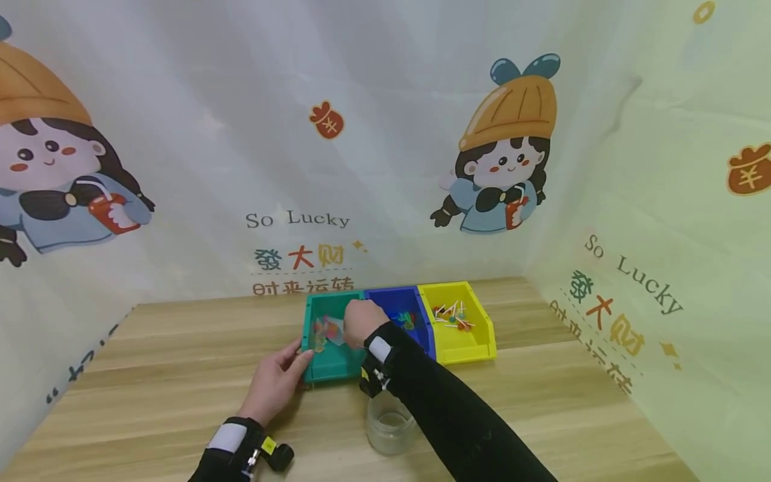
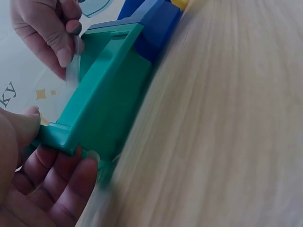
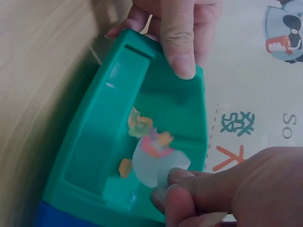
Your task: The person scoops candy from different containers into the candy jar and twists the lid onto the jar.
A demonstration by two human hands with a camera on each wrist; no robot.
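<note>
My left hand [image 1: 274,385] grips the left wall of a green bin [image 1: 337,367], thumb over the rim and fingers on the outside. Reaching in from the right, my right hand [image 3: 213,184] pinches a translucent white scoop [image 3: 146,165] by its handle end. The scoop's bowl is down inside the green bin, with pink and orange pieces at its far edge. Small translucent orange and yellowish pieces [image 3: 139,125] lie beside it on the bin floor. In the head view, the right hand hides part of the bin.
A blue bin [image 1: 425,328] with small coloured pieces joins the green one. Right of it, a yellow bin [image 1: 464,353] holds several white sticks with coloured ends [image 1: 452,314]. A clear jar [image 1: 390,435] stands in front, below my right forearm. A printed curtain [image 1: 391,167] hangs behind.
</note>
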